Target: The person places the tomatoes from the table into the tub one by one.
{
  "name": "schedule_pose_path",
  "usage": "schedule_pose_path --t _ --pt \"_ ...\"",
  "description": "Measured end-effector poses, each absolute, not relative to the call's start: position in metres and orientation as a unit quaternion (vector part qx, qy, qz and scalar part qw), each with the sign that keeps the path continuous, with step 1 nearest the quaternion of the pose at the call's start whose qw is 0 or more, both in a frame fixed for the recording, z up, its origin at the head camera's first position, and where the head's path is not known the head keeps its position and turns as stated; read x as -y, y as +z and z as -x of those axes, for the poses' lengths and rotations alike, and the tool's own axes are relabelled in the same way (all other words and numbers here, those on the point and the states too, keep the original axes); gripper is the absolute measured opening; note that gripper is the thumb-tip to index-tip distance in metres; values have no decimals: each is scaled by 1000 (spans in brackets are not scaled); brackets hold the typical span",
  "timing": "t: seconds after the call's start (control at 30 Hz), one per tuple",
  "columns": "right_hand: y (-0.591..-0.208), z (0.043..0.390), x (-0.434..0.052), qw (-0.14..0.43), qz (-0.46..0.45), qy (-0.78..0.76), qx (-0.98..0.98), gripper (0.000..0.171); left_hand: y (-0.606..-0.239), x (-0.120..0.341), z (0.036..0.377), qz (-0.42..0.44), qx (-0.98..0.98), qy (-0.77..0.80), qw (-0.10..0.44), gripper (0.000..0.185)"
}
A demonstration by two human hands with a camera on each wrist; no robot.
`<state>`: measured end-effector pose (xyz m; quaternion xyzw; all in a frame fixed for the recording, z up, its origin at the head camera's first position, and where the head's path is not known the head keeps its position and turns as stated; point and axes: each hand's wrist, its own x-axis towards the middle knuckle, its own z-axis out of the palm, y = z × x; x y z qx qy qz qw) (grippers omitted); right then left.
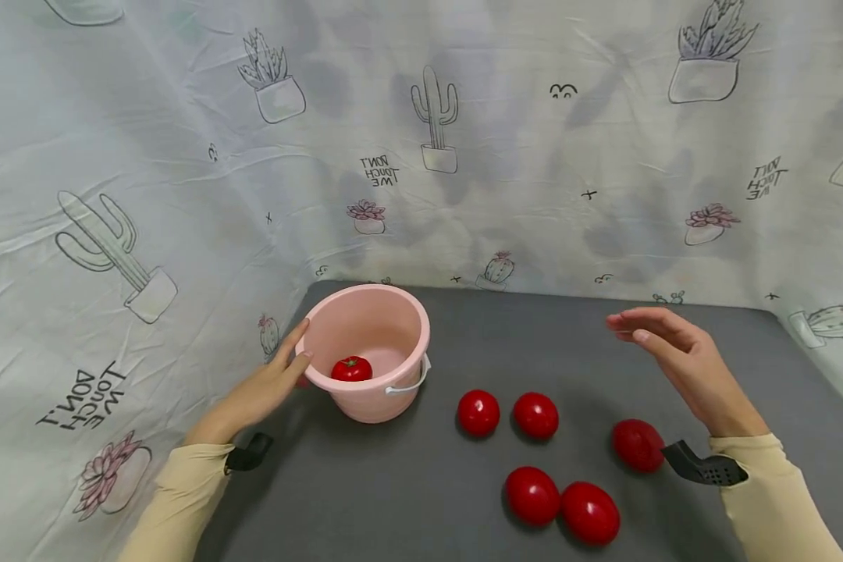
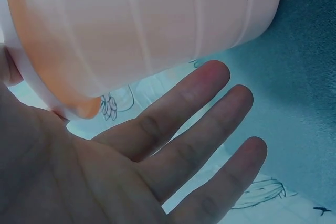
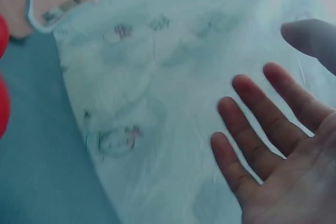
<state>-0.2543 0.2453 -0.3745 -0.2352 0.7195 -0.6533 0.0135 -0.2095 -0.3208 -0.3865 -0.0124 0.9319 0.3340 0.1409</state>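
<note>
A pink bucket (image 1: 375, 402) with a white handle stands on the left of the grey table, with one red tomato (image 1: 352, 369) inside, its green top visible. My left hand (image 1: 263, 390) touches the bucket's rim at the left with thumb and index finger. In the left wrist view the other fingers (image 2: 194, 156) stretch out straight beside the bucket's wall (image 2: 157, 19). Held above the table at the right, my right hand (image 1: 684, 363) has nothing in it, its fingers apart and nearly straight. Nearest below it lies a smooth red tomato-like fruit (image 1: 638, 446).
Several more smooth red fruits lie mid-table: two side by side, one left (image 1: 478, 413) and one right (image 1: 536, 415), then a nearer pair, one left (image 1: 531, 496) and one right (image 1: 590, 513). Printed cloth (image 1: 506, 156) hangs behind the table (image 1: 379, 499) and at its left.
</note>
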Motion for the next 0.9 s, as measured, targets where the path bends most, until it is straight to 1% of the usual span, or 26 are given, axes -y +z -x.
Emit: schedule_pose_path --t 0.2,0.27,0.33,0.5,0.57,0.7,0.9 --pt "-409 242 -266 -36 239 -703 -669 38 -387 323 207 17 -929 337 150 68" --pt "-422 237 -270 -43 231 -709 -665 39 -389 322 206 19 -929 338 152 67" --pt "-434 233 -274 -50 204 -692 -690 39 -390 321 205 20 -928 339 152 67" --pt "-460 222 -280 -43 109 -603 -789 40 -391 318 205 23 -928 343 144 67" --pt "-469 218 -282 -39 90 -579 -809 41 -391 317 205 23 -927 347 141 67" --pt "-484 212 -286 -32 70 -552 -830 43 -390 315 206 21 -925 352 138 66" --pt "-499 208 -285 1 67 -562 -825 49 -387 313 208 19 -926 350 139 66"
